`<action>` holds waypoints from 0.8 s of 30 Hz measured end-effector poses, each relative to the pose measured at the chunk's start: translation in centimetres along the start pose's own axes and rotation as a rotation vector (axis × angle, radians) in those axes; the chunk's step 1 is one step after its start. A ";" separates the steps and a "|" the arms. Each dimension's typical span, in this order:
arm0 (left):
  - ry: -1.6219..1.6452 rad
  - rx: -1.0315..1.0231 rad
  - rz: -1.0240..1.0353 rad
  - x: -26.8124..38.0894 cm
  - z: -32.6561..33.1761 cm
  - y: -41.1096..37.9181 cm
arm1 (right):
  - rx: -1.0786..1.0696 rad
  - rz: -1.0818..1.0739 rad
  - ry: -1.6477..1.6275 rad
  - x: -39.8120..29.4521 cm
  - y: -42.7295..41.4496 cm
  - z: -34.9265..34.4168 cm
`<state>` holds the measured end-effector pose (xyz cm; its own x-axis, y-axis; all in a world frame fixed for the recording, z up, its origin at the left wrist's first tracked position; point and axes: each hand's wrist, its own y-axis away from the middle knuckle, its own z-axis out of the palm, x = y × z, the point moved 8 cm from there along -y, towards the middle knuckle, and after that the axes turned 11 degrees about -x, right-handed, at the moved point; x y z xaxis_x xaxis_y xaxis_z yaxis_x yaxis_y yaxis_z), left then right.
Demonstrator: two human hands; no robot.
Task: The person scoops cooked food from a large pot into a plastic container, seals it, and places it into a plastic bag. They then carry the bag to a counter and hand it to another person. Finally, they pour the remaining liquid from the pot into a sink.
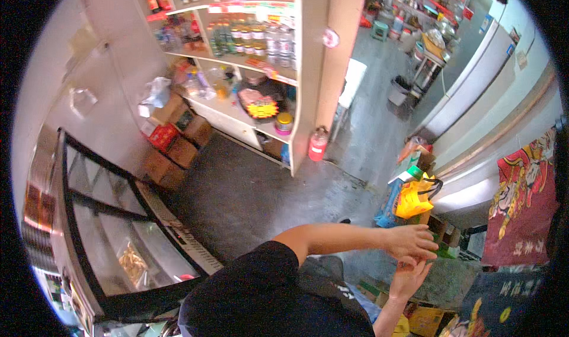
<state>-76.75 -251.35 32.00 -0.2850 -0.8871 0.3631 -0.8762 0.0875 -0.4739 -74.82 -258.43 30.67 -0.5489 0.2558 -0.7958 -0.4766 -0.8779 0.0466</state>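
My left hand [411, 243] reaches across from a black short sleeve, back of the hand up and fingers a little apart. Just below it, my right hand [406, 279] is raised with its fingertips meeting or overlapping the left hand's fingers. No object shows in either hand, though the left palm is hidden. Close beyond the hands stands a yellow bag [414, 200] with dark handles, beside a blue package [387, 206]. Under my forearms lie cardboard boxes [424, 320] on the floor.
To the left is a black-framed glass-topped freezer [138, 299] holding a bagged food item. White shelves [291, 114] carry bottles and jars. A pinkish-red bottle [318, 145] stands at the shelf end. Printed cloth curtains [520, 221] hang at right. Stacked cartons [178, 152] line the wall.
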 end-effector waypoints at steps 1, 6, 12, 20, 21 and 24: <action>0.065 -0.027 0.003 -3.1 -0.1 -2.3 | 0.150 0.029 -0.054 -0.8 -2.2 -1.1; 0.636 0.070 -0.658 -33.0 11.1 10.4 | 0.193 0.101 0.285 -1.6 -19.2 -11.3; 1.116 -0.068 -1.745 -36.3 13.6 50.9 | 0.068 0.299 0.122 2.1 -42.1 -5.4; 1.471 0.549 -1.997 -41.3 4.4 47.8 | -0.342 0.330 0.848 14.1 -68.5 4.2; 1.069 0.258 -1.915 -48.6 3.4 45.5 | -0.402 0.342 0.917 15.0 -70.9 6.1; 0.496 0.185 -1.707 -72.3 -8.2 31.0 | -0.639 0.245 1.012 15.1 -79.1 11.9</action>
<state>-86.52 -180.81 -2.34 0.6924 0.2771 0.6662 -0.2560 -0.7689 0.5859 -53.62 -180.31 22.14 0.3413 -0.1245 -0.9317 0.1442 -0.9725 0.1827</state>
